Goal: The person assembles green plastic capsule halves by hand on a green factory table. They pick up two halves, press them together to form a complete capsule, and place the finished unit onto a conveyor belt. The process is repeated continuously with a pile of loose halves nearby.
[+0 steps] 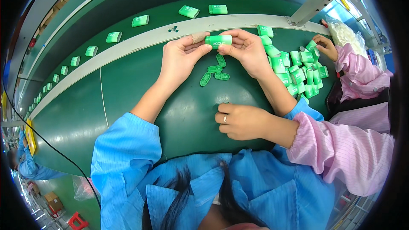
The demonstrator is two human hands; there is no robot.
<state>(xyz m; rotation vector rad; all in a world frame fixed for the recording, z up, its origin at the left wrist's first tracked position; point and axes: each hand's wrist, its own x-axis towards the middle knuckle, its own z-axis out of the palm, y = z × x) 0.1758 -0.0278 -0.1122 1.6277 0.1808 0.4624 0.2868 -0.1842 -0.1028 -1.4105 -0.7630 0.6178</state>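
Note:
Over the far part of the green table (128,89) I hold a small green, flattened tube-shaped casing (218,41) level between both hands. My left hand (179,57), with a tan wrap on one finger, is closed on its left end. The fingers and thumb of my right hand (248,53) pinch its right end. Just below the casing lie several small green oval caps (221,76), apart from my hands. Whether a cap sits in either end of the held casing is hidden by my fingers.
A co-worker's pink-sleeved hand (243,121) rests on the table near my right forearm; their other hand (326,47) touches a heap of green casings (298,74) at right. Beyond a pale rail (106,59), spaced casings (140,20) line a green strip. A metal post (321,0) rises behind.

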